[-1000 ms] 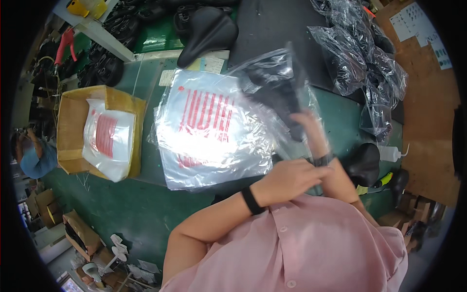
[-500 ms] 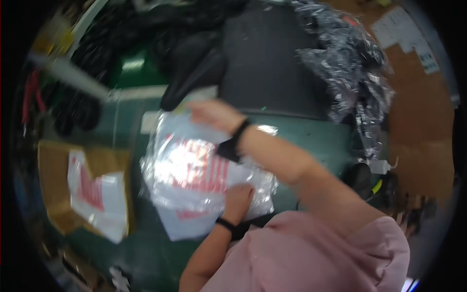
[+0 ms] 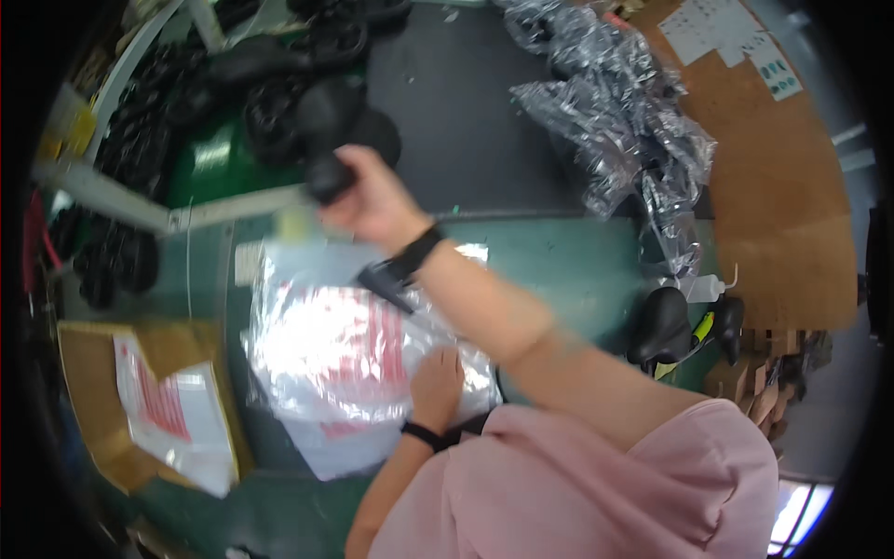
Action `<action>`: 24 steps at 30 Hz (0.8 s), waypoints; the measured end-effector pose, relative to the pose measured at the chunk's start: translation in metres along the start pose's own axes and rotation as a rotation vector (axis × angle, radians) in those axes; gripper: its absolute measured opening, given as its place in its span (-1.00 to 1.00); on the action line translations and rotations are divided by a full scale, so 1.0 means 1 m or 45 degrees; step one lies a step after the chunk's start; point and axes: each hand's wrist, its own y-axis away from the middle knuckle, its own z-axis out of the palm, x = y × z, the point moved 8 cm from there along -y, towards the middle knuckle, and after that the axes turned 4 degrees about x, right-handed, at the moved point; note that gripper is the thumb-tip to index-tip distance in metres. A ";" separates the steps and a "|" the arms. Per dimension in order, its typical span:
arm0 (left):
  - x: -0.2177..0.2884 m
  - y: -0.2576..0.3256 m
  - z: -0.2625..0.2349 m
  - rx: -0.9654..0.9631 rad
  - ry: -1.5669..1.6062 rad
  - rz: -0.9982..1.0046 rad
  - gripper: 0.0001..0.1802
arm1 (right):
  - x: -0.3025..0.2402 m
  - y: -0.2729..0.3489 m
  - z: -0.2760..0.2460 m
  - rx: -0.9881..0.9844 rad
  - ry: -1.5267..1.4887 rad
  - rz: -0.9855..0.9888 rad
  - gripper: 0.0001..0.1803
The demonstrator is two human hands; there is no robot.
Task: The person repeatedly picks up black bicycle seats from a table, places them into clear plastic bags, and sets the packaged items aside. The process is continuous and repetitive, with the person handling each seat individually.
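Observation:
By its narrow nose, my right hand (image 3: 372,200) grips a black bicycle saddle (image 3: 328,177) above the far edge of a pile of clear plastic bags. The saddle's wide end points away from me, against other dark saddles. My left hand (image 3: 438,384) has its fingers bunched together on the near right part of a clear plastic bag (image 3: 298,349) with red print. Under it, a white printed bag (image 3: 335,452) sticks out at the near side. Glare covers much of the top bag, and the left fingertips are partly hidden.
An open cardboard box (image 3: 84,391) with a white printed bag (image 3: 177,410) stands at left. Black saddles (image 3: 270,121) crowd the far left. Beside a dark mat (image 3: 466,102) lie wrapped saddles (image 3: 633,121). A white squeeze bottle (image 3: 705,289) and loose saddles (image 3: 659,321) are at right.
My right hand has gone from over the bags' far edge to the saddle and now holds its nose, raised. The left hand stays on the bags. The view has shifted slightly.

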 end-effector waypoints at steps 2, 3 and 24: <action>-0.006 0.001 -0.010 0.116 0.123 -0.029 -0.85 | -0.045 0.053 -0.040 0.014 0.139 -0.009 -0.64; -0.013 0.003 -0.015 0.092 0.154 -0.136 -0.84 | -0.062 0.101 -0.039 -0.067 0.319 -0.056 -0.66; -0.008 -0.042 -0.016 0.242 -0.658 -0.382 -0.75 | -0.135 0.352 -0.255 0.820 2.572 -1.386 -0.16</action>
